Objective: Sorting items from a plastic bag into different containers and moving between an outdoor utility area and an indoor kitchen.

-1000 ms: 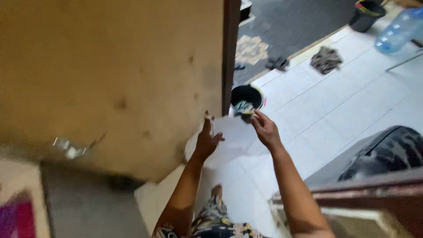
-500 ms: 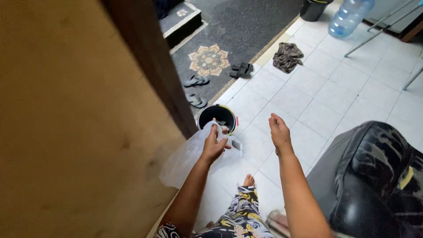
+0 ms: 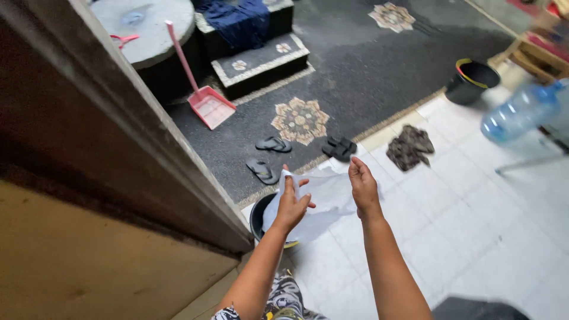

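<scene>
floor: dark patterned carpet (image 3: 367, 65) up top, white tiles (image 3: 474, 207) below
water jug (image 3: 520, 111): one, big, blue, blurry
buckets: two black ones, one (image 3: 471, 80) by the carpet edge, one (image 3: 259, 218) right under the bag
dustpan (image 3: 204, 102): one, pink, long handle
rag (image 3: 410, 147): one crumpled heap
sandals: four, dark, e.g. (image 3: 274, 144)
plastic bag (image 3: 323, 201): one, thin, see-through white, crinkly, stretched between both hands above the near bucket
left hand (image 3: 290, 204): pinching the bag's top edge
right hand (image 3: 363, 186): fingers together against the bag's other edge, grip hard to tell
</scene>
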